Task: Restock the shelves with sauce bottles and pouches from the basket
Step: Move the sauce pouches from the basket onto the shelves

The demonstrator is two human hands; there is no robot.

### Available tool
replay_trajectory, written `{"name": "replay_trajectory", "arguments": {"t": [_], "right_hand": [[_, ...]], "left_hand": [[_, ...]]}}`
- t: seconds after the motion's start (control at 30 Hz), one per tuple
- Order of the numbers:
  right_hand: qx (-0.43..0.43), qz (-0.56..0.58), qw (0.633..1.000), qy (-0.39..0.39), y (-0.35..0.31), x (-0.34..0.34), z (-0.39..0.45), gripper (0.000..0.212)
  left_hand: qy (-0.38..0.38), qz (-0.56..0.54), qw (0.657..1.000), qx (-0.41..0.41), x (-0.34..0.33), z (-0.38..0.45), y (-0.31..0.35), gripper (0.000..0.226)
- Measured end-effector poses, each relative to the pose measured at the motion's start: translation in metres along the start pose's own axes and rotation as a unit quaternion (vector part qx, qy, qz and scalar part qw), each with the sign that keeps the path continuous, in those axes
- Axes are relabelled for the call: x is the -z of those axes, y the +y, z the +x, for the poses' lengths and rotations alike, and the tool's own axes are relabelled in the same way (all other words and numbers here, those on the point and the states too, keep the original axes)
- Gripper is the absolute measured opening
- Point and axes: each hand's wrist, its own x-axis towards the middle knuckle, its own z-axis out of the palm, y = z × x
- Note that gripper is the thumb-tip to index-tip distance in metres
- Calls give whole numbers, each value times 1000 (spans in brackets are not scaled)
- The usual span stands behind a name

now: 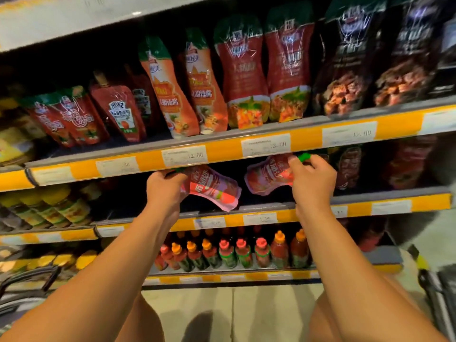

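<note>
Two pouches hung under the upper shelf edge (222, 146): the left pouch (212, 187) in the left hand (164, 185), the right pouch (270, 175) beside it in the right hand (312, 177), bottles (234, 253) below.

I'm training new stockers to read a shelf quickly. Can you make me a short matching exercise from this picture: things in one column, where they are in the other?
1. Heinz pouch
2. red sauce bottles
3. pouch in left hand
4. pouch in right hand

a. bottom shelf
b. top shelf
c. held nearer the dark packets
d. held nearer the yellow-capped bottles

Pairs: 1-b, 2-a, 3-d, 4-c
</note>
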Motion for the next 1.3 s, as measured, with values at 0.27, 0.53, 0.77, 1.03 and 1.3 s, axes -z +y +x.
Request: {"name": "replay_trajectory", "arguments": {"t": [0.27, 0.53, 0.77, 1.03, 1.3], "right_hand": [[69, -62, 995, -36, 10, -17, 13, 26], [45, -98, 990, -93, 20, -38, 15, 16], [-15, -196, 968, -159, 39, -45, 15, 21], [-1, -326, 928, -181, 66, -52, 2, 19], [-6, -343, 932, -119, 74, -54, 4, 20]], "left_hand": [[-23, -16, 1000, -8, -48, 13, -4, 35], [-99, 50, 994, -17, -73, 29, -25, 30], [-124, 220, 968, 16, -61, 30, -58, 19], [-157, 319, 935, -17, -54, 20, -89, 33], [-185, 292, 935, -83, -51, 34, -90, 52]]}}
